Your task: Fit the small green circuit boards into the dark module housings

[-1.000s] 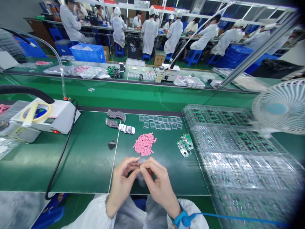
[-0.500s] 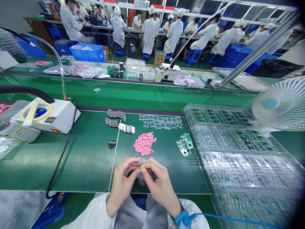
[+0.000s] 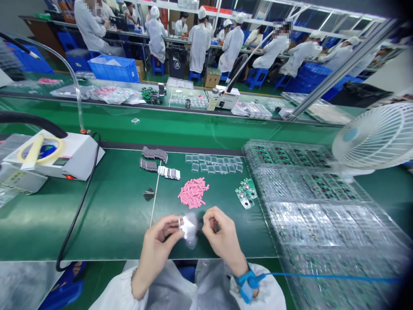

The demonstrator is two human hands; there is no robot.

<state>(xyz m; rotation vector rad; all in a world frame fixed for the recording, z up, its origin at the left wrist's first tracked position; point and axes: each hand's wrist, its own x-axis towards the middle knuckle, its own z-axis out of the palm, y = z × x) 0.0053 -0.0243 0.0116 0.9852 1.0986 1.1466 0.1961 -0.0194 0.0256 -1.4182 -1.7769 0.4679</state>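
Observation:
My left hand (image 3: 161,236) pinches a small piece at its edge, and a shiny clear plastic film (image 3: 190,228) sticks out from it to the right. The film is blurred, so the piece under it is hard to make out. Just right of the film is my right hand (image 3: 222,232), thumb and fingers closed in a pinch; whatever they hold is hidden. A blue wrist strap (image 3: 247,284) with a cord circles that wrist. Beyond the hands lies a heap of pink strips (image 3: 193,193). A dark square piece (image 3: 149,194) rests to the left.
Clear frames (image 3: 214,164) stand in rows at the back, beside stacked grey-and-white parts (image 3: 169,173). Green circuit boards (image 3: 245,193) lie near large clear trays (image 3: 309,219) on the right. A fan (image 3: 374,133) stands behind them; a white machine (image 3: 77,155) with a black cable is left.
My hands, together half a second ago, are now apart. The right hand has moved right, away from the film, which shows more fully in my left hand. The camera view has shifted slightly.

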